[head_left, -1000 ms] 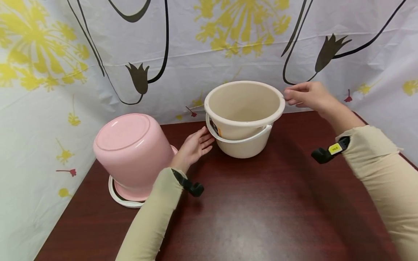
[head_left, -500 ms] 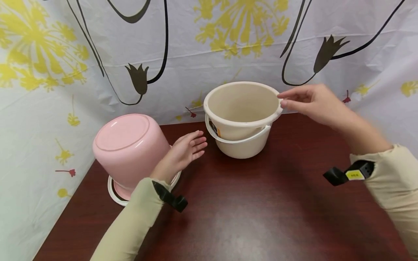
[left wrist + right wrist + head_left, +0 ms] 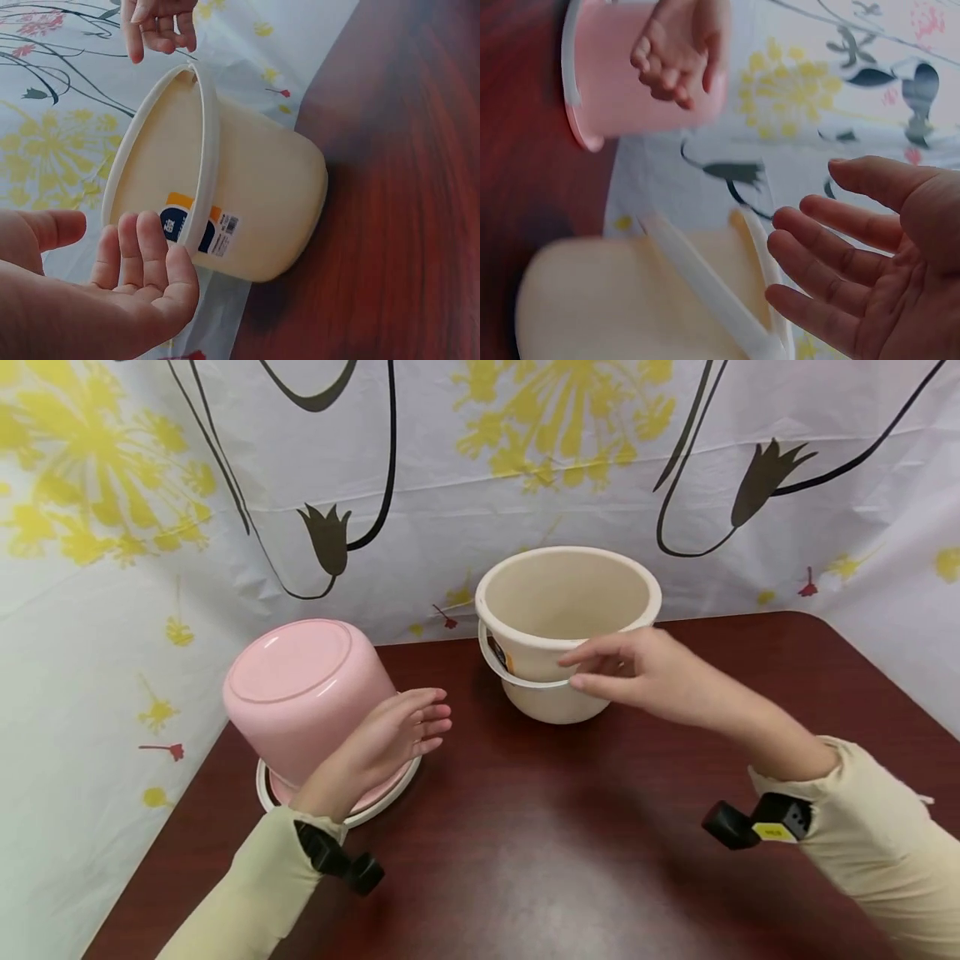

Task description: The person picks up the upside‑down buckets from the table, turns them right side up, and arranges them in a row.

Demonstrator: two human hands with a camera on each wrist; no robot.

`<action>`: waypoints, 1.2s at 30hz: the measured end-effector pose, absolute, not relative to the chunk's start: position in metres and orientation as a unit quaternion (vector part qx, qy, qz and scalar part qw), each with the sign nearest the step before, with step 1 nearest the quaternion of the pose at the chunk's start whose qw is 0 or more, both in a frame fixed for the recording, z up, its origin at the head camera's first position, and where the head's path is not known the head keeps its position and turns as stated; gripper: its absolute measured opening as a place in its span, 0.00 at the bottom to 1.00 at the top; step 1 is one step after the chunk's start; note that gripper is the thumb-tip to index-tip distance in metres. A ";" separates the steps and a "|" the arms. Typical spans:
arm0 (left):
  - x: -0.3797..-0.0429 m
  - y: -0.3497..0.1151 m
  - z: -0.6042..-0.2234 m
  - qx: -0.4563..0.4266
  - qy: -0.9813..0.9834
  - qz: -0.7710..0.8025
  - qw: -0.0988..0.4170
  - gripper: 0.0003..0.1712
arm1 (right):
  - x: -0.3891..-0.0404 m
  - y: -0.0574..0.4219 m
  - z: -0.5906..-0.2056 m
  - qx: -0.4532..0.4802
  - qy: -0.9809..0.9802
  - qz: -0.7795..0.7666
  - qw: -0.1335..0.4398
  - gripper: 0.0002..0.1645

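Note:
A cream bucket [image 3: 558,702] stands upright at the back of the table, its white handle [image 3: 491,660] hanging down across the front. A label [image 3: 217,232] shows on its side in the left wrist view. To the left, a pink bucket [image 3: 300,693] sits upside down, with a white handle [image 3: 405,781] lying round its rim. My left hand [image 3: 397,735] is in the air, overlapping the pink bucket's right side, fingers loosely extended and holding nothing. My right hand [image 3: 637,672] hovers before the cream bucket, hiding part of its front; the fingers [image 3: 825,270] are relaxed, nothing in them.
The dark red-brown table [image 3: 525,843] reaches back to a white curtain [image 3: 420,560] printed with flowers, which also runs along the left side. Black wrist cameras [image 3: 757,821] sit at both cuffs.
Both hands have drawn away from the cream bucket. The left moved down and left toward the pink bucket; the right left the rim and came down and nearer. The buckets have stayed put.

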State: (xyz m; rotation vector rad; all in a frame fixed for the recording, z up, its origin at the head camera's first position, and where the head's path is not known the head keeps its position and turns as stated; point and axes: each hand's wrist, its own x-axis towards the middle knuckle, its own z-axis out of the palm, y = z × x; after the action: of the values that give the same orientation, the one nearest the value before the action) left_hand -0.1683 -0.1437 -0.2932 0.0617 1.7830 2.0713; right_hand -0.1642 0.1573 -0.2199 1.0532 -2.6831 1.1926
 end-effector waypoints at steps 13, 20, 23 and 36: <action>-0.139 -0.183 -0.306 0.016 0.698 0.686 0.204 0.21 | -0.176 0.088 -0.253 0.435 -0.831 0.339 -0.075 0.14; -0.124 -0.206 -0.321 0.003 0.733 0.651 0.197 0.24 | -0.199 0.058 -0.278 0.432 -0.836 0.326 -0.092 0.13; -0.118 -0.214 -0.325 0.000 0.741 0.643 0.192 0.24 | -0.208 0.048 -0.288 0.424 -0.839 0.327 -0.096 0.13; -0.097 -0.240 -0.346 0.046 0.844 0.529 0.071 0.16 | -0.242 0.009 -0.326 0.415 -0.843 0.326 -0.100 0.15</action>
State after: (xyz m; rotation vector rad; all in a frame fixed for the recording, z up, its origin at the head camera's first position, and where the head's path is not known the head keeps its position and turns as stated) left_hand -0.0966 -0.2397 -0.3455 0.1378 2.5391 1.5921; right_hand -0.2420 0.0086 -0.3256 1.3945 -2.8321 1.0943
